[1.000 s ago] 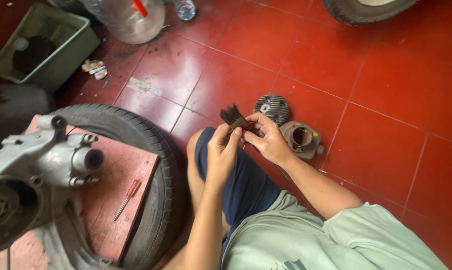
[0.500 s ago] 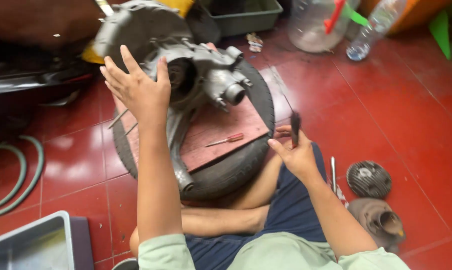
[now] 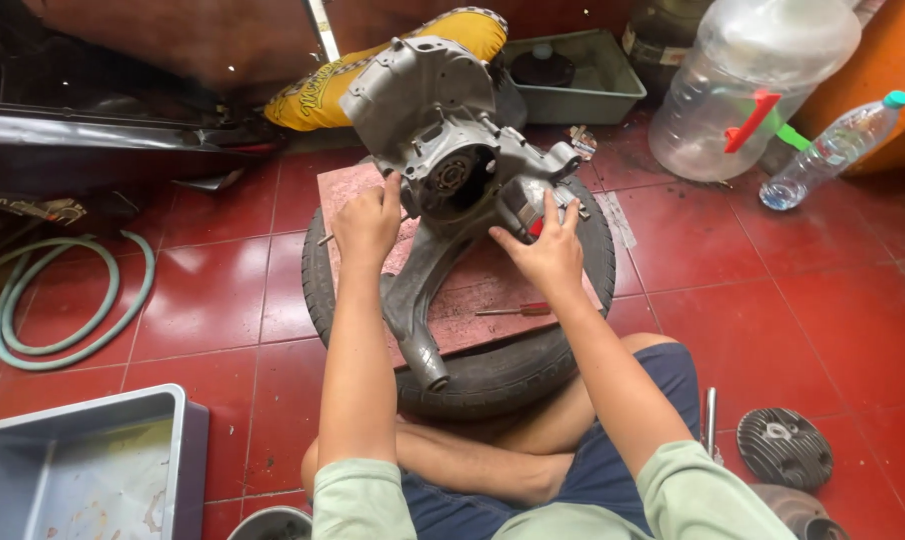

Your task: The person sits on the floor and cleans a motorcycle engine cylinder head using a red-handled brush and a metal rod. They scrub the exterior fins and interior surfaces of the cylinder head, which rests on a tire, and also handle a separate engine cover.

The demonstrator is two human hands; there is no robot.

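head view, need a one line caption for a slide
Both hands, left hand and right hand, grip a grey engine casing resting on a board over a tyre.

the person wears a pale sage-green, soft cotton-looking top (image 3: 363, 500) with short sleeves; the cuff of each sleeve ends above the elbow, one at the lower left and one at the lower right of the view, and the cloth shows loose folds and a plain hem with no print visible. below it are dark navy-blue shorts (image 3: 613, 450) of plain fabric, ending above the knee, so the legs are bare from there down. both forearms are bare. the left hand (image 3: 368, 222) and the right hand (image 3: 545, 255) are bare too: no gloves, no rings, no watch or wristband that can be made out. feet are out of view.
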